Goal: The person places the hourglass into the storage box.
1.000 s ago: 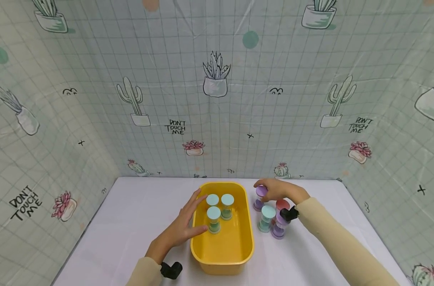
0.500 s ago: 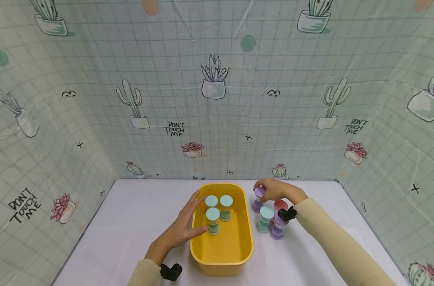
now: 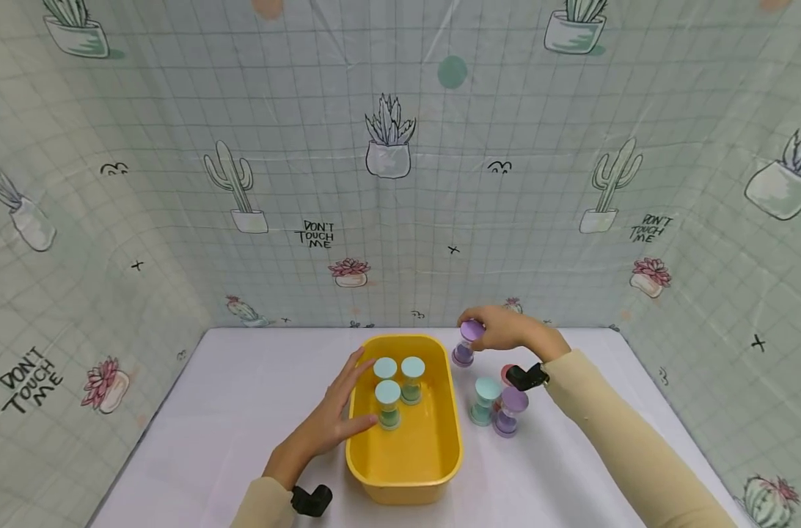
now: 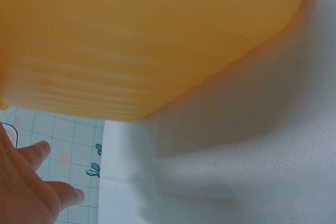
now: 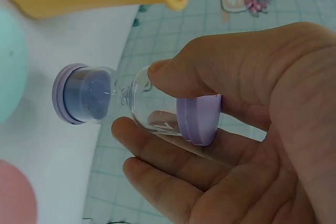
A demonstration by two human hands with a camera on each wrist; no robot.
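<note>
In the head view, my right hand [image 3: 508, 328] pinches a purple hourglass [image 3: 463, 353] near its top cap, just right of the yellow bin's far end. Seen from the right wrist, the hourglass [image 5: 142, 98] has lilac caps and a clear glass body, with bluish-purple sand in its lower bulb. Thumb and fingers sit on opposite sides of the upper glass. My left hand [image 3: 328, 418] is spread along the left rim of the yellow bin [image 3: 457, 422], thumb reaching over the edge, holding nothing. Several teal-capped hourglasses [image 3: 388, 396] stand upright inside the bin.
To the right of the bin, a teal hourglass [image 3: 485, 400], another purple hourglass [image 3: 509, 411] and a red-capped one [image 3: 506, 372] stand close together on the white table [image 3: 255, 396]. The right wrist strap partly covers the red one. A patterned cloth [image 3: 400, 205] surrounds the table.
My right hand has raised the purple hourglass and carried it slightly away from the cluster, uncovering more of the other purple hourglass. The left hand stays at the bin's rim.
</note>
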